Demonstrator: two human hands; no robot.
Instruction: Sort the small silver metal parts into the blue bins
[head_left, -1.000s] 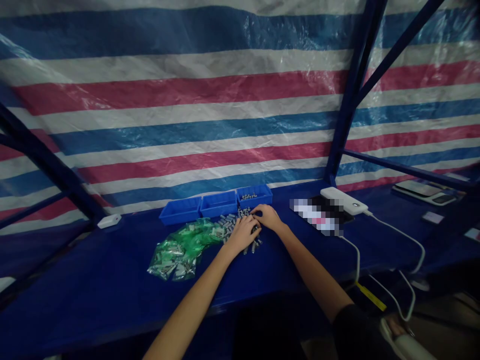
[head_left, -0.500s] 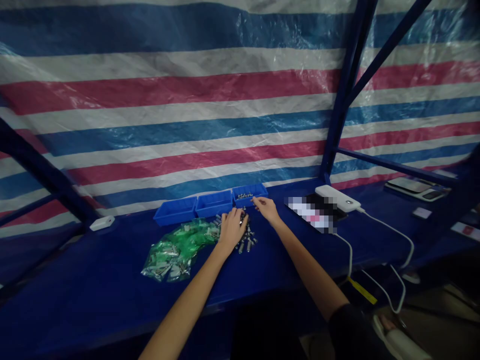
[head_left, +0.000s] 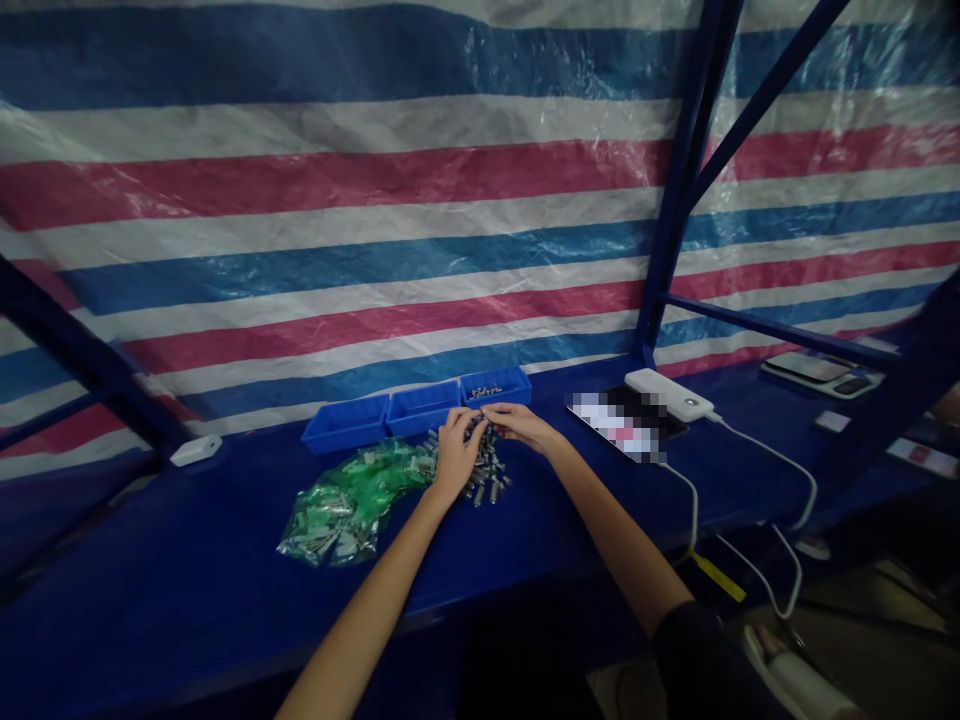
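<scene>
Over a pile of small metal fittings [head_left: 487, 475] my left hand [head_left: 456, 455] is closed, thumb and fingertips pinched together. My right hand [head_left: 523, 426] meets it from the right, its fingers also pinched at the same spot. Whatever small part sits between the fingertips is too small to name. Just behind the hands is a blue bin [head_left: 517, 386] with small metal pieces inside. Two more blue bins, a middle one [head_left: 424, 408] and a left one [head_left: 346, 424], adjoin it. Left of the pile lies a green-tinted plastic bag [head_left: 337, 510] with metal parts in it.
On the right lie a phone [head_left: 619, 428] with a blurred screen and a white power bank [head_left: 669, 396] with white cables [head_left: 780, 460]. A small white device [head_left: 196, 450] is at the left. Blue frame posts [head_left: 667, 240] and a striped tarp [head_left: 375, 230] stand behind the blue table [head_left: 187, 570].
My right hand has moved left and slightly down from the right bin's front edge to meet my left hand. My left hand's fingers have drawn up into a pinch. The view has shifted slightly.
</scene>
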